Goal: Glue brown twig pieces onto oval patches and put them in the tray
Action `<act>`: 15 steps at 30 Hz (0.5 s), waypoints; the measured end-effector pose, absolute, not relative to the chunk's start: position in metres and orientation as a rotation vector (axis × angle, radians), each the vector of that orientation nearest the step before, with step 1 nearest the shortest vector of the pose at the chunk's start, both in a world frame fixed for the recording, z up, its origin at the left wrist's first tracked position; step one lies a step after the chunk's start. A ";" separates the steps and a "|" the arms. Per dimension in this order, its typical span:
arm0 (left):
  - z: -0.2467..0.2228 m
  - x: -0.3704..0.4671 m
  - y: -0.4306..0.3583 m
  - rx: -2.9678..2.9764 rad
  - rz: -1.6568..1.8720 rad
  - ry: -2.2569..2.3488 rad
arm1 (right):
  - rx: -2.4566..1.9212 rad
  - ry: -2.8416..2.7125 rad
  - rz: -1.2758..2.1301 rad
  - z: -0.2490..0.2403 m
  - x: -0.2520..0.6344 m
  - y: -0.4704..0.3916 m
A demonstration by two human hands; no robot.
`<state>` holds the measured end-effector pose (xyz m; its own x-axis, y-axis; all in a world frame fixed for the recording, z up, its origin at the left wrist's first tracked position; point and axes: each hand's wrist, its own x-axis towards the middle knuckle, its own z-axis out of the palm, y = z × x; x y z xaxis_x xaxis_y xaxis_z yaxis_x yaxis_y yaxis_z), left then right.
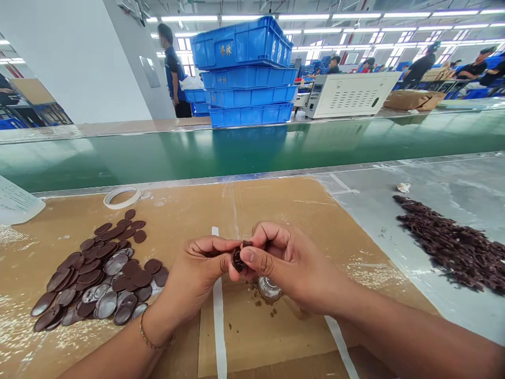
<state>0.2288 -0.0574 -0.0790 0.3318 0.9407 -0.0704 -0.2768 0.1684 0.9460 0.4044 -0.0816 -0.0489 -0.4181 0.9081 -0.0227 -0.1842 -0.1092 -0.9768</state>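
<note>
Over the middle of the cardboard, my left hand (205, 263) and my right hand (280, 258) meet, both closed in a pinch. Between the left fingertips is a dark brown oval disc (236, 259), partly covered by the fingers. My right thumb and forefinger pinch a small dark brown piece (247, 243) at the disc's upper edge; whether the two are joined, I cannot tell. Just below the right hand stands a small clear glass dish (269, 288), partly hidden, with brown drips around it. To the left lies a loose pile of brown oval discs (90, 268), some shiny.
A roll of white tape (122, 197) lies behind the disc pile. On the grey surface at right is a long heap of small dark brown pieces (450, 239). Beyond the cardboard (284, 205) runs a green conveyor belt (169, 155), with stacked blue crates (252, 97) past it.
</note>
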 end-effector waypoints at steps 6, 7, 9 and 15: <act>-0.080 0.232 -0.059 0.943 1.115 0.812 | -0.889 -1.339 1.635 -0.051 0.401 -0.083; -0.080 0.232 -0.059 0.936 1.119 0.811 | -0.883 -1.347 1.628 -0.051 0.401 -0.083; -0.079 0.233 -0.059 0.915 1.125 0.815 | -0.879 -1.356 1.616 -0.051 0.401 -0.083; -0.077 0.236 -0.059 0.816 1.123 0.808 | -0.899 -1.389 1.574 -0.053 0.401 -0.083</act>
